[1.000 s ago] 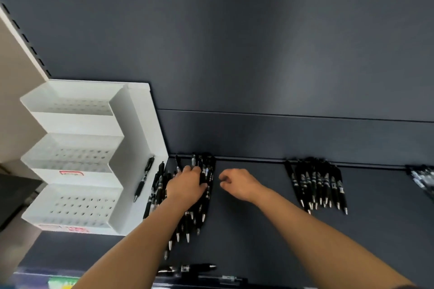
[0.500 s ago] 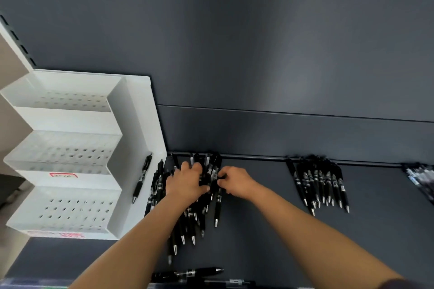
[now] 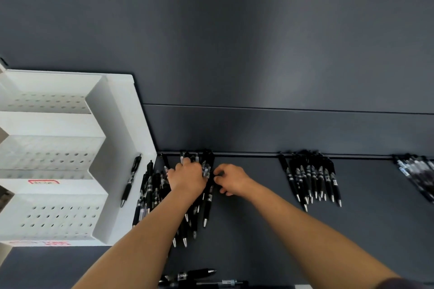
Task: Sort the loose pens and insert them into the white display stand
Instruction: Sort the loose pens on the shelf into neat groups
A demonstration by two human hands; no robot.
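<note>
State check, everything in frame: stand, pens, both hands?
white display stand, all visible holes empty
pen pile, loose, jumbled, not in stand
left hand, grips pens in the pile
right hand, fingers curled at pile's edge, hold unclear
single pen, rests against stand's side
right pen group, laid side by side, untouched

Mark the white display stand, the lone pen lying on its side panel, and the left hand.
white display stand [image 3: 122,124], head view, bare side panel.
lone pen [image 3: 131,180], head view, middle of barrel.
left hand [image 3: 187,178], head view, back of hand.
</note>
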